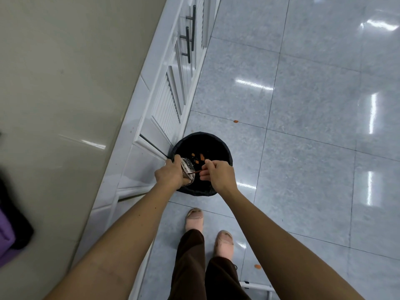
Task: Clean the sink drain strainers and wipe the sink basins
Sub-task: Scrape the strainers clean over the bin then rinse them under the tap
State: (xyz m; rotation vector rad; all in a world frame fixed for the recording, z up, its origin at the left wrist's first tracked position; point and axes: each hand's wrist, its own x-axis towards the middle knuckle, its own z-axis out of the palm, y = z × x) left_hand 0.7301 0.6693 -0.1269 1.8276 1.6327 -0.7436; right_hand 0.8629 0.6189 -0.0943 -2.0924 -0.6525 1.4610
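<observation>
Left hand (170,173) curls round a sink strainer (187,166), fingers wrapped over its far rim and thumb at the near edge, holding it tilted on its side with the open mouth turned toward the other hand. The strainer is a small metal basket of dark wire mesh with a paler, shiny rim; most of it is hidden behind the palm. Just beside it, the right hand (216,172) pinches a thin reddish-brown strip (195,172) between thumb and forefinger, the remaining fingers loosely curled; the strip's far end reaches into the mesh, though whether it is a tool or a scrap cannot be told. Both hands hang over a round black waste bin (225,148) directly beneath them, with orange scraps (202,157) lying inside it just beyond the fingers. Beyond the right hand an orange bit (236,121) lies on the grey tiled floor (313,105). White louvred cabinet doors (166,100) with dark bar handles (187,44) run past the left hand, under a pale countertop (54,83).
</observation>
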